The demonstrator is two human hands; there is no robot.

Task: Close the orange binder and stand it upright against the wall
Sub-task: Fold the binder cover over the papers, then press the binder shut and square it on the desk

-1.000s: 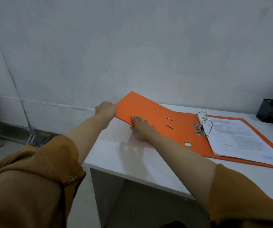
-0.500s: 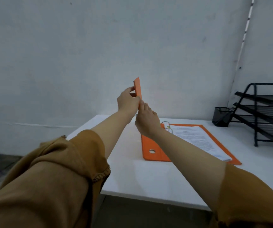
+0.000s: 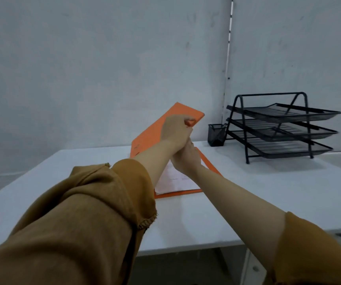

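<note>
Nearest the camera, two mustard-brown sleeves (image 3: pixel 87 212) pushed up the forearms, both arms reaching out over a white table (image 3: pixel 268 192). Farther along, the right hand (image 3: pixel 187 160) low above a sheet of printed paper (image 3: pixel 173 181), fingers tucked behind the left wrist, so whether curled or spread cannot be told. Just above it, the left hand (image 3: pixel 175 129) pinched closed on the front edge of the cover of the orange binder (image 3: pixel 151 132), thumb on top. Cover raised at a slant over the pages, half folded down, not yet shut; back cover flat on the table, its orange border showing at the near edge and on the right. Beyond, near the wall (image 3: pixel 103 68), a small black mesh pen cup (image 3: pixel 216 134) just beside a black three-tier wire letter tray (image 3: pixel 278 128), both well apart from the binder.
</note>
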